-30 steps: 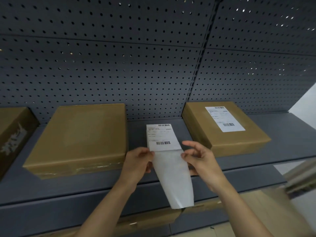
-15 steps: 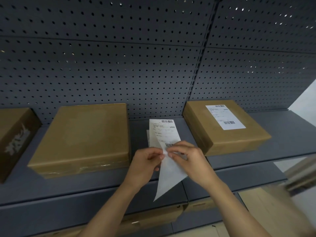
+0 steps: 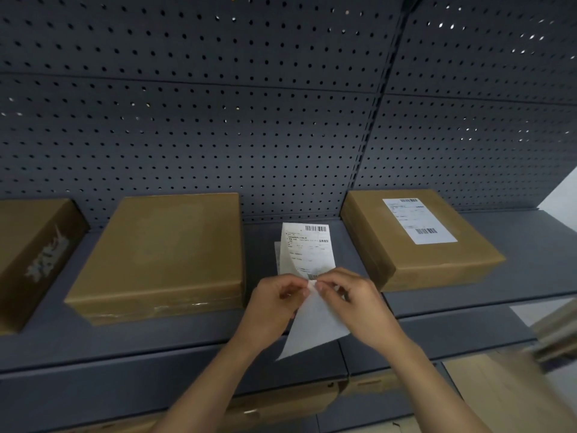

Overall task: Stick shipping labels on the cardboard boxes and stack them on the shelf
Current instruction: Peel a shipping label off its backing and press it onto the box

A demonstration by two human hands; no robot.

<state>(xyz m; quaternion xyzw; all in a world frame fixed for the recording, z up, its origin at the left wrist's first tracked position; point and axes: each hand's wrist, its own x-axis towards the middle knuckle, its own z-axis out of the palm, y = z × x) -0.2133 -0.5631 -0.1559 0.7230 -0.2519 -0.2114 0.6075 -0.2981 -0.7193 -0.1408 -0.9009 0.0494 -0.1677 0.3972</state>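
Note:
I hold a white shipping label [image 3: 309, 250] upright over the grey shelf [image 3: 468, 295], between two cardboard boxes. My left hand [image 3: 274, 303] and my right hand [image 3: 352, 303] pinch it together at its lower edge, fingertips almost touching. The blank backing sheet [image 3: 312, 326] hangs down from that spot, partly peeled away. The plain box [image 3: 168, 251] on the left has no label. On top of the box [image 3: 415, 242] on the right a white label [image 3: 418, 220] is stuck.
A third brown box [image 3: 31, 254] with white print sits at the far left of the shelf. A dark pegboard wall [image 3: 218, 120] rises behind. More cardboard [image 3: 281, 404] shows on the shelf level below.
The label has been raised and tilted. My hands have come together at its lower edge, and the backing sheet has peeled further and swung to hang at an angle.

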